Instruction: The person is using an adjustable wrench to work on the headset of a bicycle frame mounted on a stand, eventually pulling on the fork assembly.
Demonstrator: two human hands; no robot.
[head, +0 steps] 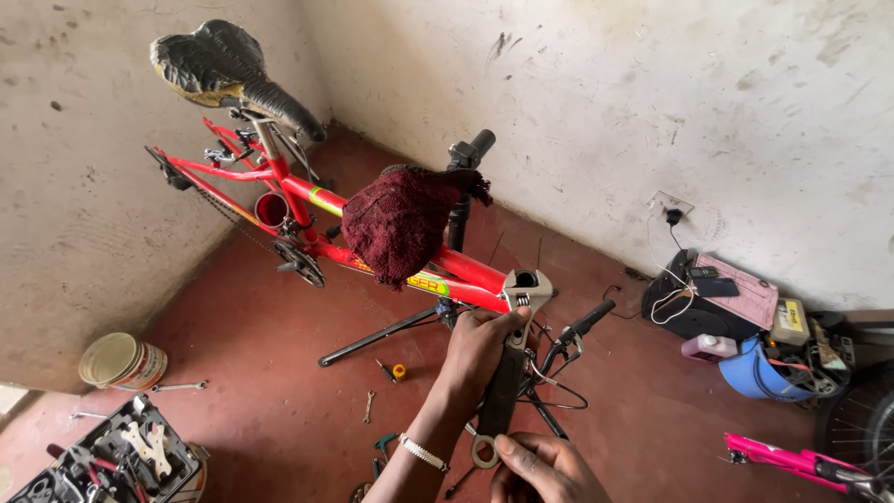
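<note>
A red bicycle frame (307,200) is clamped on a black stand (377,335), its black saddle (228,70) at the upper left. A dark red cloth (400,224) hangs over the top tube. My left hand (477,349), with a bracelet at the wrist, grips the upper handle of a large adjustable wrench (507,373), thumb up by its adjuster. The wrench jaws sit at the frame's front end by the head tube. My right hand (545,469) holds the ring end of the wrench handle. A black handlebar (582,328) hangs just right of the wrench.
An open toolbox (121,456) and a paint can (121,361) stand at the lower left, with a spanner (182,385) and small tools loose on the red floor. Against the right wall are a black box (689,312), a blue container (759,373), a pink frame (792,458) and a wheel (861,419).
</note>
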